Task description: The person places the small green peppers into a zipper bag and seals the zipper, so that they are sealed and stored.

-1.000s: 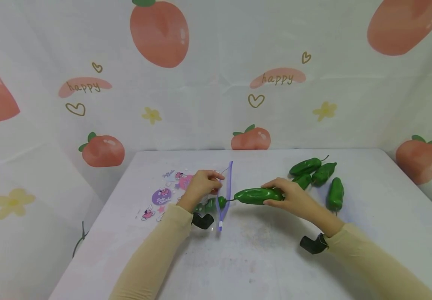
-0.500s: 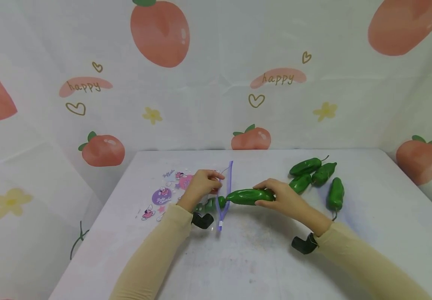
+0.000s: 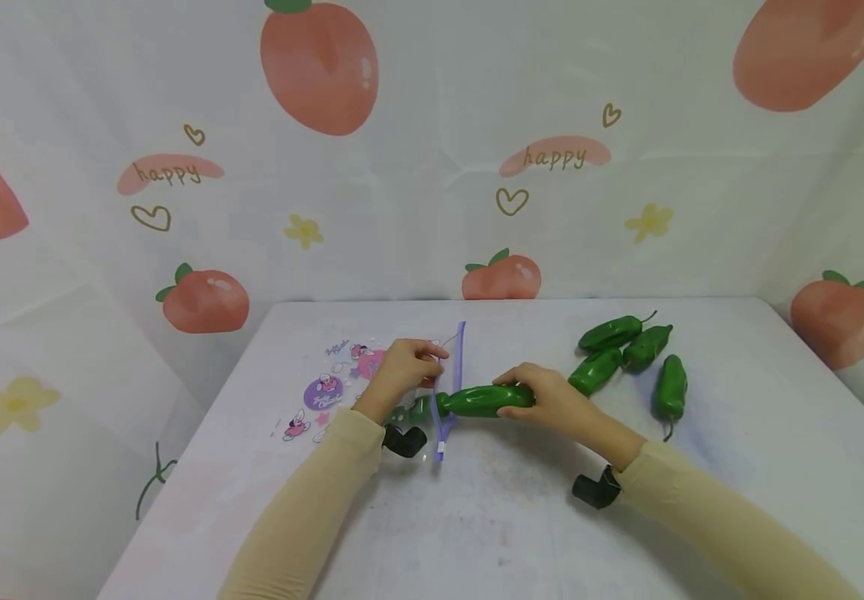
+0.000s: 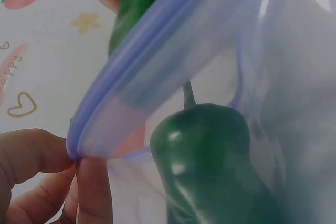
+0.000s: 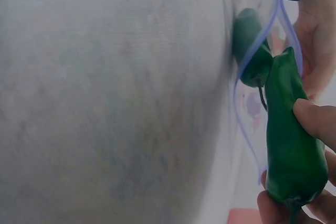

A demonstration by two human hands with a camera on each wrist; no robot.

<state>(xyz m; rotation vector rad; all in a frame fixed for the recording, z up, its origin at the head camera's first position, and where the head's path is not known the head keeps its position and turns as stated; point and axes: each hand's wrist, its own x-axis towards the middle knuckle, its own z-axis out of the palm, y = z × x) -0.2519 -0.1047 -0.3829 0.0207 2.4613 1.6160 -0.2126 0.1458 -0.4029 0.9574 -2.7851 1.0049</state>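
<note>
A clear zip bag (image 3: 458, 367) with a purple zip edge and cartoon prints lies on the table, its mouth facing right. My left hand (image 3: 403, 371) pinches the bag's rim between thumb and finger, as the left wrist view shows at the purple zip (image 4: 110, 85). Inside the bag sits a green pepper (image 4: 205, 150), stem toward the mouth. My right hand (image 3: 551, 402) holds another green pepper (image 3: 484, 401) by its stem end, and the tip points left at the mouth. In the right wrist view that held pepper (image 5: 291, 135) overlaps the purple edges of the opening.
Several green peppers lie to the right on the white table (image 3: 476, 517), among them a front pepper (image 3: 596, 371) and a separate pepper (image 3: 671, 388) farther right. A fruit-printed cloth (image 3: 417, 208) hangs behind the table.
My right hand has moved left with the pepper, bringing its tip to the bag's mouth. The left hand and bag stay in place.
</note>
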